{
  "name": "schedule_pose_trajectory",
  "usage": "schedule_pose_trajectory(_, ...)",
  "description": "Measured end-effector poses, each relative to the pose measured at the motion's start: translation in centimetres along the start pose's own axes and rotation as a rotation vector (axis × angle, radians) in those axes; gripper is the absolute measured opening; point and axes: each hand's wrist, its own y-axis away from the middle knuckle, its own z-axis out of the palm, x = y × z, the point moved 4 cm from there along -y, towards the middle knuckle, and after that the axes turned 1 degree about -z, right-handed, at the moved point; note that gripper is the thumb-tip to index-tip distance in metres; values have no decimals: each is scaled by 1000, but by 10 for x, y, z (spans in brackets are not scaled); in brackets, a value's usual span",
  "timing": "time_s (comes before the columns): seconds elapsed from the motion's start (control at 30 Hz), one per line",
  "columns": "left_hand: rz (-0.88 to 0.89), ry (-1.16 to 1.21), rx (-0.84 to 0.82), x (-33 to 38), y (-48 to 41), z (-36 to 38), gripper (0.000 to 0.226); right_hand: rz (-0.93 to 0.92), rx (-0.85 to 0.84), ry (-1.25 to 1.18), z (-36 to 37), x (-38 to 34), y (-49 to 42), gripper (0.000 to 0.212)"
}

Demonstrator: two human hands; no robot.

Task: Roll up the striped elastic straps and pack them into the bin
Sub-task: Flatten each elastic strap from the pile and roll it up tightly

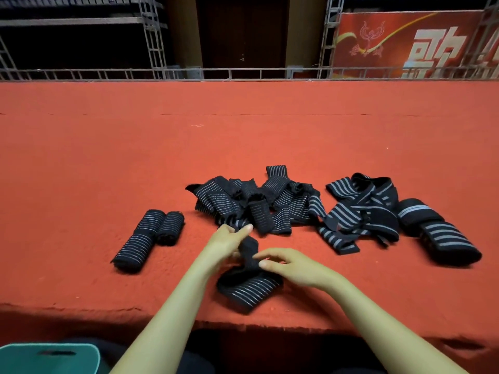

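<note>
Lower left: teal bin, below the red table edge. Next, rolled straps lying together. Near edge, centre: left hand gripping the strap top, fingers seemingly pressed together, blurred; right hand pinching it, thumb and forefinger. Behind, loose pile; rightward, wider-striped straps.

The carpeted platform lies open across its far half and left side; near the front edge, rolled straps sit left, a tangled heap middle, wide-striped straps right, with narrow carpet gaps between; a half-rolled strap occupies the front edge; the bin stands below, leftward
</note>
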Motion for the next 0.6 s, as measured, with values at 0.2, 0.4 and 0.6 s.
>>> schedule_pose_trajectory(0.2,82,-254,160,-1,-7,-15,50,-21,74,68,8,0,10,40)
schedule_pose_trajectory(0.4,78,-264,105,-26,-3,-36,40,56,113,249,5,19,7,57)
schedule_pose_trajectory(0.6,101,-230,205,-44,9,-61,30,-18,-31,264,1,25,6,25)
